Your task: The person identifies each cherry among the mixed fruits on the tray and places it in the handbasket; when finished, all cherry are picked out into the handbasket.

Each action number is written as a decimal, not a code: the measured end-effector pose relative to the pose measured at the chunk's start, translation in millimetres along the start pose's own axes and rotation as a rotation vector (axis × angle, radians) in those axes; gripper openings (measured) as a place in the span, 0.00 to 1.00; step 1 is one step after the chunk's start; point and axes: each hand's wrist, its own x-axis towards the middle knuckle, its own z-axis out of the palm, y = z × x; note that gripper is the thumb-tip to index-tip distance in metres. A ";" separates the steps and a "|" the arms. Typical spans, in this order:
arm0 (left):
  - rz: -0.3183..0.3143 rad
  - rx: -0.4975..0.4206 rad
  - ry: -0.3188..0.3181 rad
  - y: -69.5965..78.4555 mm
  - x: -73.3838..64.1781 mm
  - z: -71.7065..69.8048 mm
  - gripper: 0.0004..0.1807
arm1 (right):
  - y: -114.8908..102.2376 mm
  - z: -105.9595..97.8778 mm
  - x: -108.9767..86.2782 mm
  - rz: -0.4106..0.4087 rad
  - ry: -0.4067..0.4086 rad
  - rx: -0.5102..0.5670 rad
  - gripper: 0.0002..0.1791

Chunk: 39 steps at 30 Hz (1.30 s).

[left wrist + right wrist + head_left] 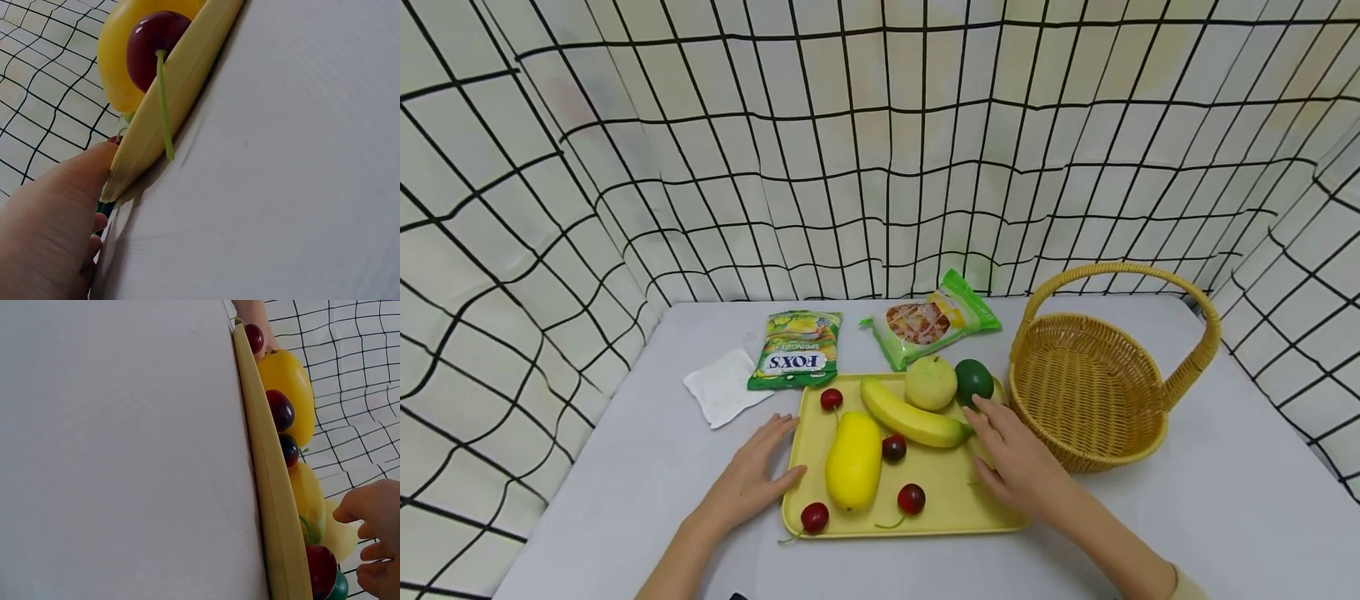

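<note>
A yellow tray (955, 508) lies on the table with fruit on it. My left hand (748, 475) is at its left side, fingers fairly straight, the thumb against the rim in the left wrist view. My right hand (1018, 458) hovers over the tray's right part, fingers spread and holding nothing. Near its fingertips are a banana (913, 417) and a dark green avocado (973, 381). Under it, a cherry (320, 569) shows in the right wrist view, mostly hidden from the head view. A yellow mango-like fruit (853, 461), a round pale-green fruit (930, 383) and several cherries (912, 499) share the tray.
A woven basket (1086, 454) with a tall handle stands right of the tray. Behind the tray lie a green FOX'S candy bag (797, 348) and a green-and-white snack packet (928, 323). A white tissue (726, 387) is at the left. Black-gridded netting (887, 167) surrounds the table.
</note>
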 end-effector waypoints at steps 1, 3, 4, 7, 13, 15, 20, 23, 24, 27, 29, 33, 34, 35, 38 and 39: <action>-0.002 -0.005 -0.004 0.0 0.1 0.6 0.36 | 0.2 0.8 0.2 0.001 -0.001 0.006 0.36; -0.007 -0.009 -0.010 -0.1 0.1 1.9 0.35 | 0.5 2.4 0.7 0.008 -0.006 0.004 0.35; -0.011 -0.011 -0.013 -0.1 0.0 2.3 0.35 | 0.9 3.4 0.9 0.019 -0.010 0.003 0.34; -0.016 -0.011 -0.020 0.3 0.1 3.1 0.35 | 1.9 5.7 1.3 0.075 -0.020 -0.008 0.31; -0.016 -0.004 -0.026 0.1 1.1 3.6 0.35 | 3.9 10.3 1.3 0.160 -0.031 -0.032 0.28; -0.013 0.000 -0.027 -0.4 1.4 3.6 0.35 | 4.7 12.3 0.6 0.160 -0.027 -0.044 0.27; 0.018 0.026 -0.024 -1.4 1.7 3.8 0.34 | 5.4 16.4 0.0 0.162 0.004 -0.067 0.24; 0.047 0.041 -0.022 -1.4 1.7 3.9 0.33 | 5.1 18.3 -0.3 0.165 0.031 -0.082 0.21; 0.053 0.044 -0.023 -1.2 1.7 4.1 0.33 | 4.8 18.8 -0.6 0.169 0.039 -0.086 0.21; 0.054 0.048 -0.027 -0.9 1.4 4.7 0.33 | 2.9 20.1 -0.8 0.195 0.042 -0.102 0.20; 0.047 0.053 -0.032 -0.8 1.1 5.3 0.33 | 1.0 20.9 -0.8 0.223 0.041 -0.114 0.20; 0.043 0.060 -0.033 -0.7 1.4 5.0 0.33 | -2.3 21.2 0.3 0.287 0.032 -0.129 0.20; 0.044 0.061 -0.033 -0.7 1.5 4.8 0.33 | -2.4 21.6 0.4 0.296 0.032 -0.130 0.20; 0.045 0.061 -0.032 -0.6 1.7 4.4 0.33 | -2.5 21.8 0.7 0.303 0.030 -0.130 0.20; 0.044 0.064 -0.033 -0.6 2.0 3.3 0.33 | -1.8 22.3 1.7 0.289 0.039 -0.120 0.19; 0.046 0.063 -0.033 -0.6 1.9 2.9 0.33 | -1.5 22.5 2.0 0.279 0.044 -0.112 0.19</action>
